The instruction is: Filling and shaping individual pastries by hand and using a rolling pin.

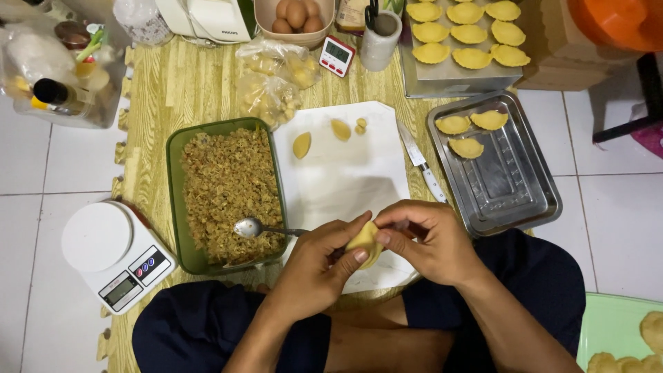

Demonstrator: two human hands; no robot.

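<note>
Item in hand: yellow dough pastry (364, 242), lower centre of frame, pinched between left hand (319, 266) and right hand (428, 242), both closed on it above the white board (345, 173).

Finished: three folded pastries on the steel tray (525, 200), right of centre; nine more on the upper tray (449, 79), top right.

Remaining, by the look of it: loose dough pieces (302, 145) on the board; green container (176, 207) nearly full of filling, spoon (252, 227) resting in it.

Adjacent: knife (421, 162); kitchen scale (114, 252), lower left.
</note>
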